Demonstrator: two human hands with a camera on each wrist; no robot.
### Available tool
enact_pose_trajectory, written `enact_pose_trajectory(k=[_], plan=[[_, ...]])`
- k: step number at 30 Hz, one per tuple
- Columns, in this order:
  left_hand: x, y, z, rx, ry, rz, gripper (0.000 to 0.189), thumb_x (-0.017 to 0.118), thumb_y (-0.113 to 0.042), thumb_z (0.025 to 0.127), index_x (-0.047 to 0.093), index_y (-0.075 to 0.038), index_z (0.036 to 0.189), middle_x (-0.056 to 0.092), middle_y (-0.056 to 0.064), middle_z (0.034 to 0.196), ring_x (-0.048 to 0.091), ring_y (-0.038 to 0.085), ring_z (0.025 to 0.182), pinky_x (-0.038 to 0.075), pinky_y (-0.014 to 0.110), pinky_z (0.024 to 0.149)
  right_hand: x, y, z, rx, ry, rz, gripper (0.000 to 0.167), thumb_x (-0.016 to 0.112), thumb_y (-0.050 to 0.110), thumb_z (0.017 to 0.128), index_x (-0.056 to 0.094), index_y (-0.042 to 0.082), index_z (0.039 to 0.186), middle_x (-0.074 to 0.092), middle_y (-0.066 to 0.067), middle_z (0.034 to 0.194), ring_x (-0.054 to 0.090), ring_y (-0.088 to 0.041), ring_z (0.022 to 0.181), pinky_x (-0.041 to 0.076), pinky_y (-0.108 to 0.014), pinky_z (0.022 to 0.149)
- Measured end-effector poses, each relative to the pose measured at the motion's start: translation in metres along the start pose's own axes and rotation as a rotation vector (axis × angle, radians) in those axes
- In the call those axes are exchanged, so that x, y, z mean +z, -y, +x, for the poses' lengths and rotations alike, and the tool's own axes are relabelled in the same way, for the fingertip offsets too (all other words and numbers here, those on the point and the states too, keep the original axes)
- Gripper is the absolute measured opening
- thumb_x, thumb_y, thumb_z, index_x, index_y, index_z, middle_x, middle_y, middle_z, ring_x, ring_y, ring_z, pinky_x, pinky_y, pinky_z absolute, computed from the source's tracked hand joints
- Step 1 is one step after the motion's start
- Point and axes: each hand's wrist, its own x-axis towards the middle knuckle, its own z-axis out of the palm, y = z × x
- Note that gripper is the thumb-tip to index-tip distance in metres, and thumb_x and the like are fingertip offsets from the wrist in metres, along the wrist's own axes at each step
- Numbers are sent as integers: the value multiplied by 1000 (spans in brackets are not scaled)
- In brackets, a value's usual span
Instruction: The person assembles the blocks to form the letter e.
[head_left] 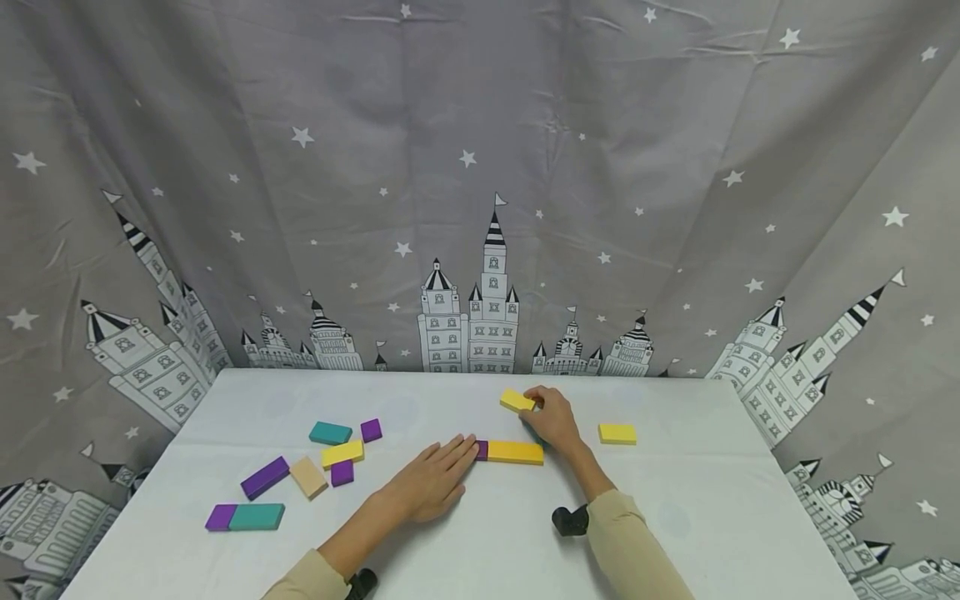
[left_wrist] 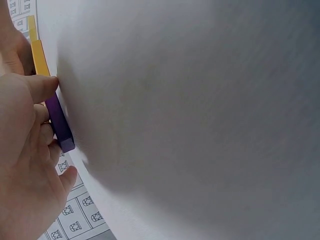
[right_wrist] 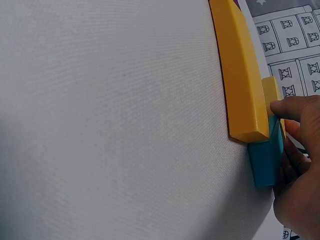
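Note:
My left hand [head_left: 431,483] lies over a purple block [left_wrist: 59,120], thumb on its near side and fingers along its far side. That block meets the left end of a long orange-yellow block [head_left: 516,452] lying on the white table [head_left: 480,550]. My right hand [head_left: 557,421] pinches a light yellow block [head_left: 517,401] between thumb and fingers, just behind the orange-yellow one. Under this hand a teal block [right_wrist: 266,155] stands by the right end of the orange-yellow block; my fingers partly hide it.
Left on the table lie a teal block [head_left: 331,432], a yellow block [head_left: 342,454], purple cubes [head_left: 371,430], a tan block [head_left: 309,478], a purple bar [head_left: 265,478] and a purple-and-teal pair [head_left: 257,517]. Another yellow block [head_left: 617,434] lies right. A grey castle-print curtain [head_left: 480,108] hangs behind.

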Motion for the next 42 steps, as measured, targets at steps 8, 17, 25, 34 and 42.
enact_pose_trajectory(k=[8,17,25,34,42], plan=[[1,-2,-1,-1,-3,-1,59,48,-30,105,31,-5,156,26,10,162,23,27,148,26,49,117,1,-2,-3,-10,2,-3,34,79,10,84,69,1,115,63,-12,108,58,-26,99,51,-43,92],[1,-2,-1,-5,2,1,60,48,-32,105,31,-6,156,25,9,163,23,26,148,26,49,117,1,-6,-2,-19,17,-13,36,80,11,84,68,2,117,62,-11,108,56,-24,98,50,-42,91],[0,-3,-1,-5,1,-1,59,47,-31,105,30,-5,156,25,10,163,23,27,148,25,49,117,0,-5,-2,-32,19,-15,34,79,8,85,68,2,117,61,-11,106,55,-25,95,51,-42,88],[0,-3,0,-6,4,0,58,46,-29,106,30,-5,156,25,10,163,22,26,149,25,49,117,0,-2,-2,1,15,-17,33,78,9,86,68,4,116,62,-10,109,57,-25,100,50,-42,93],[2,-1,1,-13,6,-3,59,46,-31,106,30,-6,157,24,9,163,21,26,149,25,49,117,-1,-2,-2,-16,31,-9,31,78,9,86,69,4,115,62,-10,109,57,-26,100,50,-43,92]])
